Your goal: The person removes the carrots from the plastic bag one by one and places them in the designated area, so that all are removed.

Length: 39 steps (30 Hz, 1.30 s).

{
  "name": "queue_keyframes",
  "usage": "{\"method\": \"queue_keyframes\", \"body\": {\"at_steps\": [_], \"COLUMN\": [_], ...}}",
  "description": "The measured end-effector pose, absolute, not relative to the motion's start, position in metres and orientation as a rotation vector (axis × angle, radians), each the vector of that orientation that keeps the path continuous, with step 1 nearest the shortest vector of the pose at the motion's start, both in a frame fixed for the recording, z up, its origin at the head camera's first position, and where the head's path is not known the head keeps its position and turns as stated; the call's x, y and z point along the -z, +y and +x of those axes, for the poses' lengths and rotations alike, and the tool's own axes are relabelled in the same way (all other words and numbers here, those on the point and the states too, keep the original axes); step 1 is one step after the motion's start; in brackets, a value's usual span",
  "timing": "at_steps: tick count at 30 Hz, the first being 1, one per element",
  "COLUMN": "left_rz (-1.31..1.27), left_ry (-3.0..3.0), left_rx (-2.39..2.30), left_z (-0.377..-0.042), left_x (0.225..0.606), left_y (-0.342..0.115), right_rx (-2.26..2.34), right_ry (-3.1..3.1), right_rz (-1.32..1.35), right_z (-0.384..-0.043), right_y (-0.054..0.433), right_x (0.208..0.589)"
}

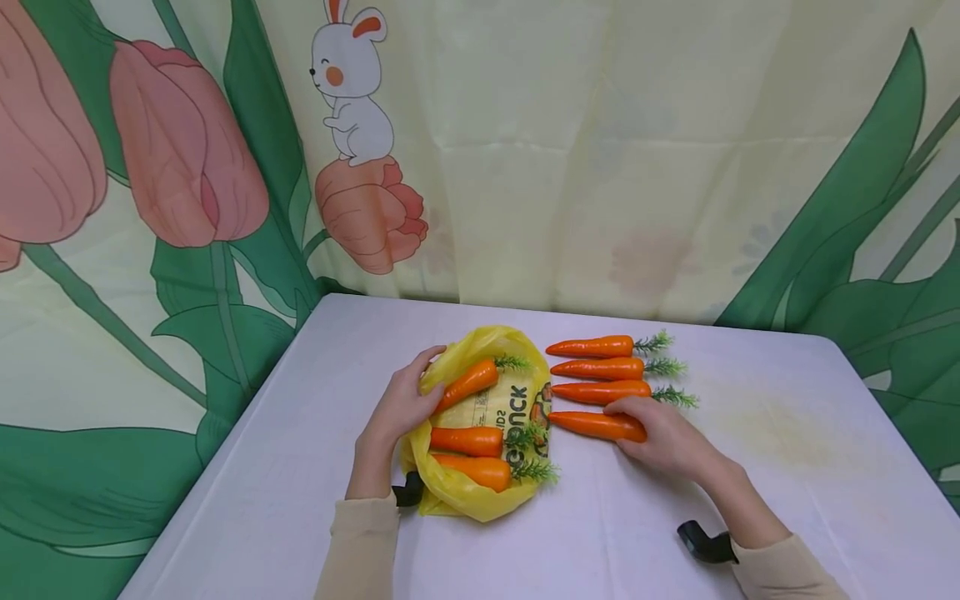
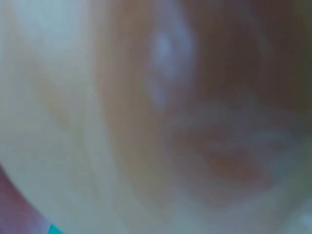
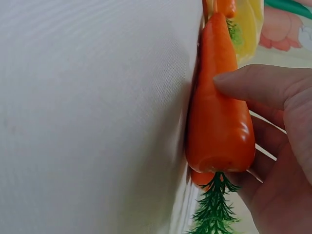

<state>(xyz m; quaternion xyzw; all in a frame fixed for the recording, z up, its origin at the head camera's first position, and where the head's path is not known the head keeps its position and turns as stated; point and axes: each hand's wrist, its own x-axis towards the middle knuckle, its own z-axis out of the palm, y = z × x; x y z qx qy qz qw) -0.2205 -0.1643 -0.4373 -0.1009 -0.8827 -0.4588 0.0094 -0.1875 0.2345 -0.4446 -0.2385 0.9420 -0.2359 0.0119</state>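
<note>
Left hand (image 1: 396, 408) holds the yellow bag (image 1: 480, 505) by its rim; right hand (image 1: 667, 435) pinches the row's carrot (image 1: 592, 425) farthest from the table's (image 1: 585, 542) back edge (right wrist shows its leafy top (image 3: 216, 204), head view doesn't).

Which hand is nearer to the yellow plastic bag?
Left. The left hand holds the yellow plastic bag at its left rim; the right hand is apart from it, off to its right, gripping the nearest carrot of the row there.
</note>
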Motion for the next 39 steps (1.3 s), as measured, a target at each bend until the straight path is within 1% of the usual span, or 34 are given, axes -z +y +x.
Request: {"method": "queue_keyframes", "body": {"at_steps": [13,22,39], "left_rz": [-0.316,-0.325,-0.327], "left_ry": [-2.769,-2.767,-2.763], "left_rx": [1.426,1.417,1.416], "left_z": [-0.222,-0.221,-0.221], "left_x": [0.435,0.434,0.436], "left_y": [-0.164,-0.164,-0.165], "right_rx": [0.731,0.710,0.678], "right_ry": [2.967,3.073,3.140], "right_rz": [-0.660,-0.700,-0.679], "right_z": [-0.179,-0.174,-0.178], "right_y": [0.238,0.245,0.247], "right_x": [0.439,0.438,0.444]}}
